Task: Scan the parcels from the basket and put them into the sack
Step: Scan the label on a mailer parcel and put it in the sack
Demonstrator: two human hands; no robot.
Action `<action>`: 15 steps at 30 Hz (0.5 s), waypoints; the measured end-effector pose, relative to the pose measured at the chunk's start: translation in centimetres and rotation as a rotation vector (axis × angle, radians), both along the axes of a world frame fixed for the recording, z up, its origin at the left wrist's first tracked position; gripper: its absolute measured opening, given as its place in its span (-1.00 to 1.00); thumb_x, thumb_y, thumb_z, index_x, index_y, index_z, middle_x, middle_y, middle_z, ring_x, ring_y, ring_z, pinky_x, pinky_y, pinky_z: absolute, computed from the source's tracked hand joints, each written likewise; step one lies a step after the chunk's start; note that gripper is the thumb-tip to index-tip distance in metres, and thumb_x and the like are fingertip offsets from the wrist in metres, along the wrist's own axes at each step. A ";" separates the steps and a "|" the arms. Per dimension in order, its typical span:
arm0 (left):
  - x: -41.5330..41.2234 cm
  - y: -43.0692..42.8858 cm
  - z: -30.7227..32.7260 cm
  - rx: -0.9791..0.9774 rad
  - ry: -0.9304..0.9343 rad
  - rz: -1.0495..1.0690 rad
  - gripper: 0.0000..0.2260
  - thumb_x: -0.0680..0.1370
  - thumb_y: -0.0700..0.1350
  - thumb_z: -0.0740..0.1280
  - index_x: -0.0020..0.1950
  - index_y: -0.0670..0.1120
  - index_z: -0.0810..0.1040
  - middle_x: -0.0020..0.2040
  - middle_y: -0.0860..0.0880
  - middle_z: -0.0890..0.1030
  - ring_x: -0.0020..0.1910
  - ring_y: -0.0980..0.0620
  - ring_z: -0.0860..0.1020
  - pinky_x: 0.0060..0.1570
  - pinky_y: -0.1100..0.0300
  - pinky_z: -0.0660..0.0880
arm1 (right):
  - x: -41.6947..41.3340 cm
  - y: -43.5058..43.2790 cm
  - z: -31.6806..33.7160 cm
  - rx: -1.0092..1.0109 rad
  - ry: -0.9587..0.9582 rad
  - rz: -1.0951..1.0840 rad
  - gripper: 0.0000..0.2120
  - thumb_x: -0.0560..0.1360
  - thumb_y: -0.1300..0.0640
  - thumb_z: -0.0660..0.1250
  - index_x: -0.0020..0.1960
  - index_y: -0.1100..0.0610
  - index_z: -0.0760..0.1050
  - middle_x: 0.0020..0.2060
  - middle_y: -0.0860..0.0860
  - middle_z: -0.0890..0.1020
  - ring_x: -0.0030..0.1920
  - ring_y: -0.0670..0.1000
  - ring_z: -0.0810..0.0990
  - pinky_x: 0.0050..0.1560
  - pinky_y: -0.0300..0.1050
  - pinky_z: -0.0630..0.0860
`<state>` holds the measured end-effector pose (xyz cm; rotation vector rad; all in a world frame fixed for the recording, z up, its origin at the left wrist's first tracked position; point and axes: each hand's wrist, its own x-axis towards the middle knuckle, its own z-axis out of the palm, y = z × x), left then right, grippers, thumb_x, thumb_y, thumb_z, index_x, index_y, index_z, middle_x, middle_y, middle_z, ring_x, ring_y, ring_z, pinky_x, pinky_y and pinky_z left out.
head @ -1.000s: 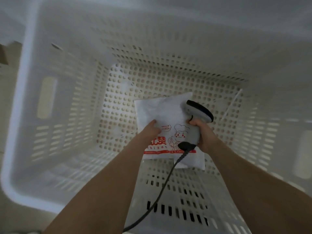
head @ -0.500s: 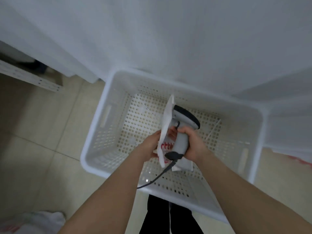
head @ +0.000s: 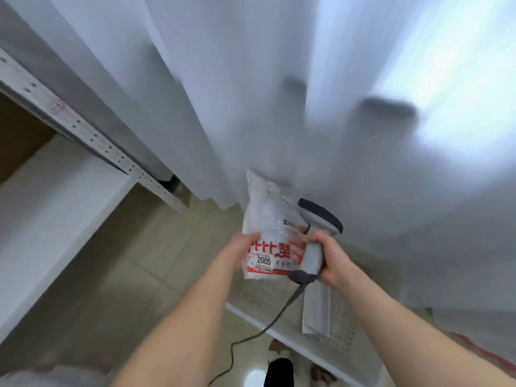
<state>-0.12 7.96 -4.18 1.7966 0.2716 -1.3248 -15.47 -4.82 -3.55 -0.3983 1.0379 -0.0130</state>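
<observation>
My left hand holds a white plastic parcel with red print and a "2005" label, lifted upright in front of me. My right hand grips the grey handle of a barcode scanner, and its fingertips also touch the parcel's right edge. The scanner's dark head sits just right of the parcel. Its cable hangs down between my arms. The white perforated basket lies below my hands, with one more white parcel in it. A bit of the sack shows at the bottom left.
A white curtain hangs ahead. A metal shelf rack with a white shelf stands at the left. Beige tiled floor lies between the rack and the basket. My dark shoe is at the bottom.
Both hands lifted the parcel and scanner up out of the basket. The parcel turned to show its printed face, and my view rose toward the curtain.
</observation>
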 end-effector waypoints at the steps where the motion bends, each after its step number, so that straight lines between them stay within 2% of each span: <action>1: 0.5 0.3 1.6 -0.016 -0.030 0.003 -0.84 0.59 -0.22 0.26 0.12 -0.28 0.50 -0.04 -0.25 0.66 -0.06 -0.20 0.63 0.12 -0.16 0.52 | -0.2 -0.2 1.2 -0.013 0.013 -0.003 -0.85 0.52 0.26 0.23 0.04 0.23 0.54 -0.23 0.19 0.70 -0.38 0.04 0.66 -0.38 -0.13 0.61; 3: 1.3 1.0 4.7 -0.043 -0.076 0.024 -0.88 0.60 -0.21 0.26 0.05 -0.24 0.51 -0.15 -0.19 0.68 -0.14 -0.15 0.65 0.04 -0.13 0.57 | -0.6 -0.7 3.5 -0.053 0.029 0.001 -0.91 0.54 0.24 0.27 -0.02 0.24 0.52 -0.29 0.18 0.68 -0.45 0.01 0.61 -0.44 -0.18 0.59; 5: 1.3 2.0 7.7 -0.065 -0.111 0.070 -0.90 0.60 -0.21 0.26 0.04 -0.23 0.51 -0.17 -0.18 0.69 -0.15 -0.15 0.67 -0.04 -0.10 0.59 | -1.1 -1.2 5.4 -0.107 0.043 0.024 -0.93 0.52 0.23 0.32 -0.06 0.25 0.51 -0.31 0.15 0.65 -0.41 0.01 0.59 -0.44 -0.17 0.58; 8: 0.4 3.7 11.7 -0.101 -0.177 0.154 -0.90 0.60 -0.22 0.26 0.09 -0.19 0.50 -0.06 -0.21 0.68 -0.07 -0.19 0.65 0.03 -0.15 0.56 | -1.7 -1.8 8.4 -0.182 0.055 0.068 -0.90 0.48 0.24 0.38 -0.05 0.25 0.50 -0.36 0.11 0.60 -0.34 0.04 0.56 -0.43 -0.14 0.56; 11: -1.5 5.0 15.5 -0.138 -0.246 0.241 -0.87 0.60 -0.21 0.25 0.15 -0.15 0.48 0.04 -0.25 0.65 0.03 -0.23 0.63 0.10 -0.22 0.52 | -2.7 -2.4 12.0 -0.208 0.016 0.116 -0.88 0.47 0.22 0.40 -0.04 0.23 0.50 -0.46 0.11 0.63 -0.40 0.04 0.59 -0.46 -0.15 0.56; 13: -3.2 5.6 17.8 -0.160 -0.275 0.288 -0.87 0.62 -0.19 0.23 0.15 -0.12 0.47 0.05 -0.25 0.65 0.04 -0.23 0.62 0.12 -0.24 0.51 | -3.5 -2.7 14.6 -0.204 -0.015 0.148 -0.87 0.48 0.19 0.40 -0.05 0.23 0.49 -0.43 0.14 0.66 -0.45 0.04 0.62 -0.47 -0.15 0.57; 15: -4.7 6.3 20.0 -0.184 -0.293 0.333 -0.85 0.63 -0.17 0.21 0.17 -0.12 0.47 0.07 -0.25 0.64 0.07 -0.24 0.61 0.15 -0.26 0.48 | -3.9 -2.8 17.1 -0.200 -0.071 0.161 -0.87 0.50 0.17 0.38 -0.05 0.23 0.50 -0.27 0.20 0.69 -0.38 0.08 0.66 -0.45 -0.13 0.60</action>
